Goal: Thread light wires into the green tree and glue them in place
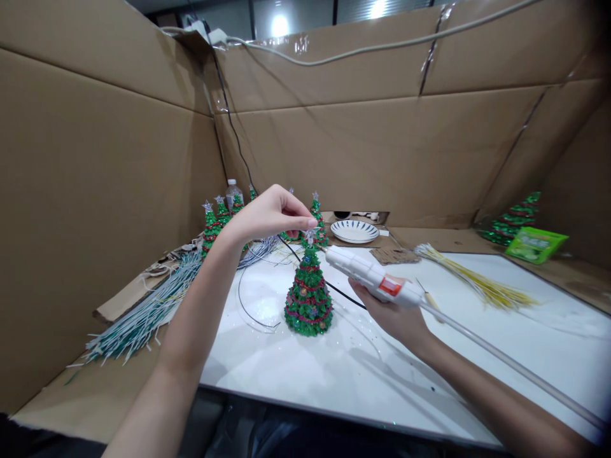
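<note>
A small green Christmas tree [309, 296] with red garlands and little ornaments stands upright on the white board [296, 375]. At its tip, my left hand [282, 213] pinches a clear star [310, 236] between thumb and fingertips. My right hand [394, 318] is wrapped around a white glue gun [370, 275] with a red-orange label. Its nozzle points left, close to the treetop and the star. A long clear glue stick [501, 356] runs out of the gun's back end. Whether nozzle and tree touch is too small to tell.
More star-topped trees [209, 226] stand at the back left near a bottle [232, 191]. White-green wire strips [143, 312] lie left, yellow ones [482, 280] right. A plate [354, 231], a green packet [536, 245] and an awl-like tool [432, 302] lie around. Cardboard walls [334, 146] enclose the table.
</note>
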Action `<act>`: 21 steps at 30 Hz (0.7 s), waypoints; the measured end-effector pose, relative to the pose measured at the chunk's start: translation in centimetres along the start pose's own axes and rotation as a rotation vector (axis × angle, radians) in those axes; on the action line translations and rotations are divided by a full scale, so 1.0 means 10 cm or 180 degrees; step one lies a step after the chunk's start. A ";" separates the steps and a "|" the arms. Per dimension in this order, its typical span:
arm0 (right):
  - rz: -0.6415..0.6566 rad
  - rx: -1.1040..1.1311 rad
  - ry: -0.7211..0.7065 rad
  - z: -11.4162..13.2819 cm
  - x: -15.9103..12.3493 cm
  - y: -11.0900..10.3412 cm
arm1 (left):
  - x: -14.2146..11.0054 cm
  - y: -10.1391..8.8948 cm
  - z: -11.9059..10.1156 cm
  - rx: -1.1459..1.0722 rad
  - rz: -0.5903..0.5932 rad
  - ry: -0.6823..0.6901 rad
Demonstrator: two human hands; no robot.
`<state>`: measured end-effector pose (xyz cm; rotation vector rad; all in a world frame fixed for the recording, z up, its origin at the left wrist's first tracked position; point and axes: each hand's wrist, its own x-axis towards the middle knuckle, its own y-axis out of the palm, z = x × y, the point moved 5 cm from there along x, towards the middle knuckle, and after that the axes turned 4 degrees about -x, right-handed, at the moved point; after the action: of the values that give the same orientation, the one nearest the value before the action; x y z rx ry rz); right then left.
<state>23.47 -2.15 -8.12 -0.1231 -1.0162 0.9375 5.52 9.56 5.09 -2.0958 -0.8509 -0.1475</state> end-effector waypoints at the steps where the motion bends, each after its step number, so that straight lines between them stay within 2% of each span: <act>1: -0.0007 -0.0001 0.0007 0.00 0.00 0.00 | 0.00 0.00 0.00 -0.0006 -0.0001 0.0000; 21: -0.0067 0.0034 0.0040 0.01 0.00 0.00 | -0.01 0.00 -0.01 -0.0039 0.0086 0.0005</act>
<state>23.41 -2.19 -8.04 -0.1091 -0.9988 0.9220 5.45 9.46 5.11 -2.1175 -0.8225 -0.1405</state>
